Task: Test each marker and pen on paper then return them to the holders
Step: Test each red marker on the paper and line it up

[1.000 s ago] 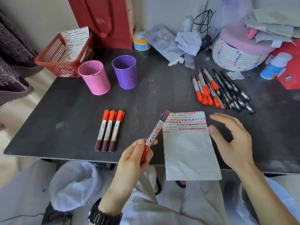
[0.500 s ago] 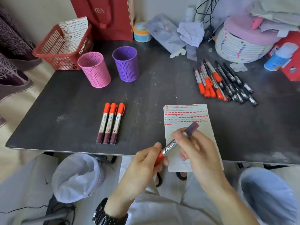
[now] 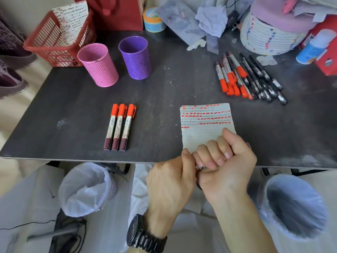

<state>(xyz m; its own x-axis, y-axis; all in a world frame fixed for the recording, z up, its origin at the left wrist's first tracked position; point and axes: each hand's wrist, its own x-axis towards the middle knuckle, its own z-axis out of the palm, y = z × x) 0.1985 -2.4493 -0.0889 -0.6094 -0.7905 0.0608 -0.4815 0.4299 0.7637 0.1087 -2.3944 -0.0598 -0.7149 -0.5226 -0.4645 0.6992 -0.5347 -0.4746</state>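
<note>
Both hands have closed together since half a second ago: my right hand point(image 3: 228, 161), which was pinching the marker's dark cap out in the open, is now a fist wrapped over it, and my left hand point(image 3: 169, 181) is pressed up against it. Marker point(image 3: 201, 167) is almost fully buried; only a sliver shows between the fists at the near edge of the tabletop point(image 3: 164, 84). Left grip clenched on the marker body, right grip clenched on the cap end. Right knuckles overlap the bottom of the paper point(image 3: 204, 137), which lies flat with rows of orange test marks across its top. Three orange markers point(image 3: 119, 126) lie side by side left of the paper, caps pointing away. Untested pile of markers and pens point(image 3: 249, 77) sits far right. Pink holder point(image 3: 99, 65) and purple holder point(image 3: 135, 57) stand upright, just beside each other, at the back left.
</note>
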